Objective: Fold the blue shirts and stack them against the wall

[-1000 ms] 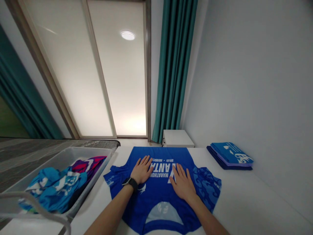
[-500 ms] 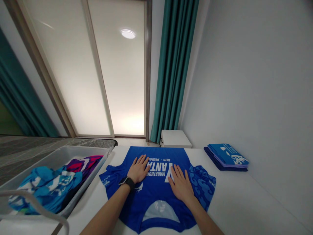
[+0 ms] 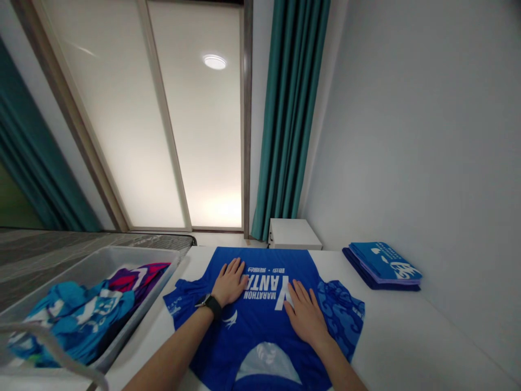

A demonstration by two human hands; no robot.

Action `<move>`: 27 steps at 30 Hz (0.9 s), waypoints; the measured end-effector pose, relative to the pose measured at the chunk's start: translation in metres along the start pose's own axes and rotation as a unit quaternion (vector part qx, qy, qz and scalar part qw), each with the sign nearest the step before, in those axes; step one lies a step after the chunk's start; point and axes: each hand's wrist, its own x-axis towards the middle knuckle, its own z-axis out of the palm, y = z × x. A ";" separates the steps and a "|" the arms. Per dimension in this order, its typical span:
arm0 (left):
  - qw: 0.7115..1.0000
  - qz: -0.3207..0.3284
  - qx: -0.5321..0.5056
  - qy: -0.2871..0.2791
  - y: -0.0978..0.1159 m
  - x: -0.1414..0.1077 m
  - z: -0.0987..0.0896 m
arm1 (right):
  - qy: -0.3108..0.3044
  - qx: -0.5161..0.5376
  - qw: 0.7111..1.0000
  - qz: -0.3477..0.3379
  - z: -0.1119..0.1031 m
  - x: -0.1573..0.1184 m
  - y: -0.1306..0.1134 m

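A blue short-sleeved T-shirt with white lettering lies spread on the white table, its collar toward me and its hem at the far edge. My left hand rests flat on the shirt, left of the lettering, fingers stretched out; a black watch is on that wrist. Flat on the right side of the print lies my right hand, its fingers also extended. Neither hand grips the cloth. The collar is partly cut off by the bottom of the view.
Folded blue and purple garments are stacked at the right by the wall. On the left, a plastic bin holds crumpled clothes, with a pale curved handle in front. A white cabinet stands beyond the table before a teal curtain.
Both hands stay flat on the shirt and have drifted slightly apart, uncovering more of the lettering. The whole view has shifted a little, so the table sits lower.
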 end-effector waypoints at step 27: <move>0.994 0.099 -0.050 -0.007 0.066 0.016 0.005 | 0.010 0.016 1.000 0.012 -0.007 0.006 0.004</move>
